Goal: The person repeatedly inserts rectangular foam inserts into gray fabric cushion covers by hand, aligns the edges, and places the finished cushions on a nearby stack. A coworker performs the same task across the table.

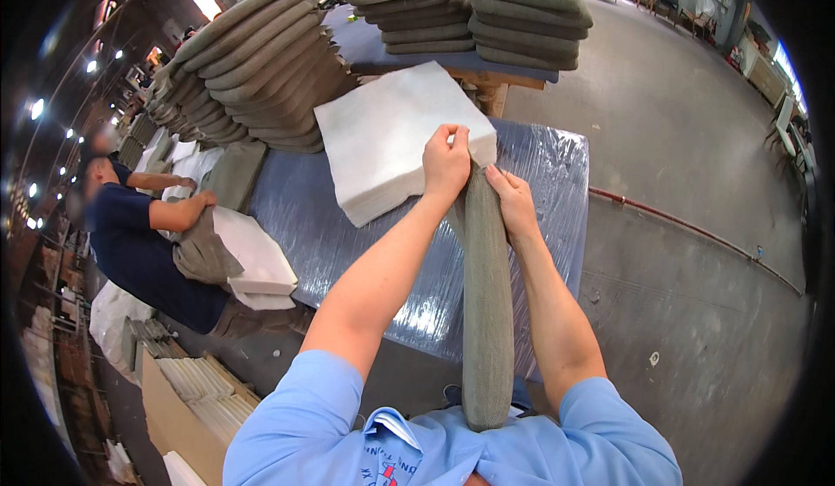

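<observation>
A grey-green fabric-covered cushion [489, 294] stands on its narrow edge between my forearms, its near end against my shirt. My left hand [447, 162] is closed in a pinch at the cushion's far end, over the corner of a white padding stack [391, 129]. On the right side of that same end, my right hand [513, 197] grips the cover with the thumb on top. The exact fabric edge between my fingertips is partly hidden. The white stack lies on the plastic-wrapped blue table [304, 199], just beyond the cushion.
Tall piles of covered cushions [252, 68] rise at the far left, with more cushion stacks [526, 16] on a farther table. To the left, a co-worker [156, 225] in dark blue handles a cover over white padding [252, 247]. A cardboard box [187, 408] stands at lower left.
</observation>
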`<state>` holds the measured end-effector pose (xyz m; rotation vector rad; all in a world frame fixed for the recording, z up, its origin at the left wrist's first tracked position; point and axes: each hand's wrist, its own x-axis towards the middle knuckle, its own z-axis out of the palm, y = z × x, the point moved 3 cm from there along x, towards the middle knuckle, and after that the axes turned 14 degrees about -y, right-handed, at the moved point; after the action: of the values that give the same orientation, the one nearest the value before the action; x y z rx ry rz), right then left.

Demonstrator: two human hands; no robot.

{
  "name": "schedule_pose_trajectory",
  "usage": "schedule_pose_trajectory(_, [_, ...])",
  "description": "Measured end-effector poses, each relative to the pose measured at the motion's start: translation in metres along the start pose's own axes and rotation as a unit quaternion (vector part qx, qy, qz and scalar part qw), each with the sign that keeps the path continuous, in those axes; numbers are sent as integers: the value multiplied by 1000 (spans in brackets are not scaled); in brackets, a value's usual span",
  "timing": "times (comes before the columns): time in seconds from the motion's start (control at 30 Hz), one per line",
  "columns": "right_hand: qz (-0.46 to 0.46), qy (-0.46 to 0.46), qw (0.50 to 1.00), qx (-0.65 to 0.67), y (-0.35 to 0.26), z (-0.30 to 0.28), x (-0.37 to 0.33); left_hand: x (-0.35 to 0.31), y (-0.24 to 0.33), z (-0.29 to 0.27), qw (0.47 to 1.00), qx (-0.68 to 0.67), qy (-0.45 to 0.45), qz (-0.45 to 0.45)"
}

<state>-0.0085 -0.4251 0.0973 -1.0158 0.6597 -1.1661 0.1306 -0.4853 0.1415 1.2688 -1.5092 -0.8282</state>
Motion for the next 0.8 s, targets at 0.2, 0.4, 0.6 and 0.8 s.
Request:
schedule_pose_trajectory(0.2, [-33,23,998,-58,7,5,6,15,-1,4,994,108,-16,13])
schedule_pose_trajectory(0.4, [-58,51,995,-57,4,7,8,27,-10,18,991,114,18,74])
schedule_pose_trajectory(0.6, [-55,41,992,-111,2,24,10,33,-28,-4,989,144,-29,17])
schedule_pose_trajectory(0.8, [-113,68,955,-266,-9,6,25,-2,0,-19,960,-80,-258,-75])
